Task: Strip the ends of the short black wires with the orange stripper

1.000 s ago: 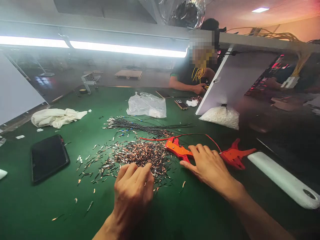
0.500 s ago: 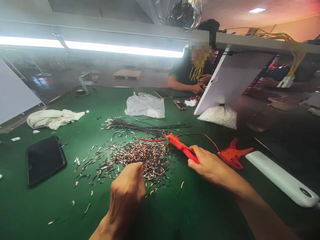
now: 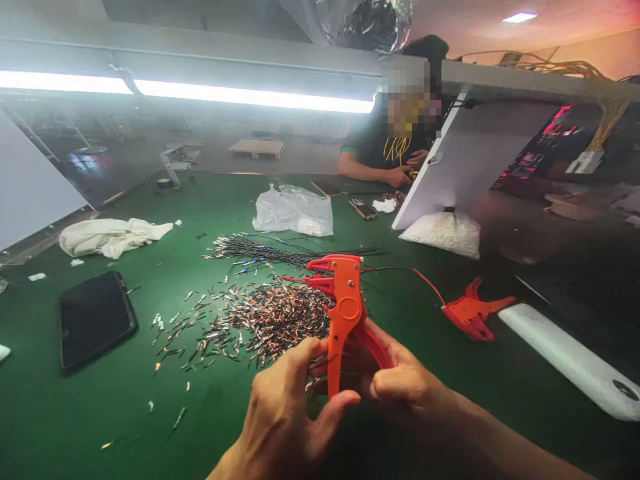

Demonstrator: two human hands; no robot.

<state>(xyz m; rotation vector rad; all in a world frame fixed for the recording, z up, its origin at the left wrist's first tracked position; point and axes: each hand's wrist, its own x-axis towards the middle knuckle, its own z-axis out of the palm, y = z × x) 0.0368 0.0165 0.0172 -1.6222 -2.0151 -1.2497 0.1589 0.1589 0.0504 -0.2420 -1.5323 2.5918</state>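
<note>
An orange and red wire stripper (image 3: 346,313) stands upright in front of me, its jaws pointing left. My right hand (image 3: 415,390) holds it by the red handle, fingers partly hidden behind the tool. Around the lower end of the orange handle is my left hand (image 3: 295,403), thumb in front and fingers behind. Behind the tool lies a heap of short cut wire pieces (image 3: 280,317) with copper and silver ends. Farther back rests a bundle of long black wires (image 3: 260,250) with crimped ends. A second red and orange wire stripper (image 3: 470,311) lies to the right.
A dark phone (image 3: 97,320) and a white cloth (image 3: 115,237) lie at left. Behind the wires sit a clear plastic bag (image 3: 294,210) and another phone (image 3: 362,209). A bag of white pieces (image 3: 443,233) and a long white bar (image 3: 565,360) are at right. A co-worker (image 3: 370,160) sits opposite.
My right hand has brought the wire stripper nearer and turned it upright. My left hand has moved right from the wire heap, uncurled, and met the orange handle.
</note>
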